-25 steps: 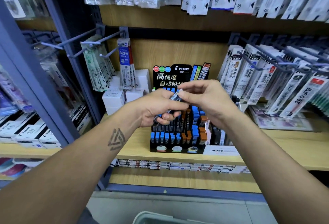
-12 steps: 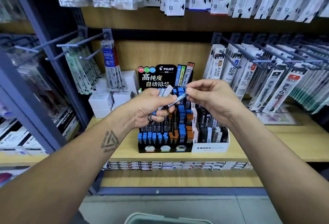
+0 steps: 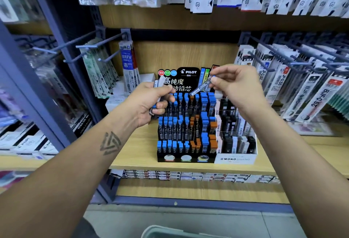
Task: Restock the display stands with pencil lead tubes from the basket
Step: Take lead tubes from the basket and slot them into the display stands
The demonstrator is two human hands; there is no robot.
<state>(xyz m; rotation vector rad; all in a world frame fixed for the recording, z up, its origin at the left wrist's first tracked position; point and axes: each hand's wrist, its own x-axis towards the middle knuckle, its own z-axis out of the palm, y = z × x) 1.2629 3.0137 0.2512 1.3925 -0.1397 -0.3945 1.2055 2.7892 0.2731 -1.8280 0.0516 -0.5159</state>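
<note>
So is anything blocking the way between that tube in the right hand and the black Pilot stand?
Nothing visible. The right hand pinches the tube just above the Pilot stand's back row; only air lies between. The left hand, holding more tubes, stays off to the side.

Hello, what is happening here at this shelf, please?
A person is restocking a black Pilot display stand on a wooden shelf. The right hand pinches one lead tube above the stand's top row. The left hand grips a few more tubes. A white Mono stand sits beside it, and a basket's rim shows below.
</note>
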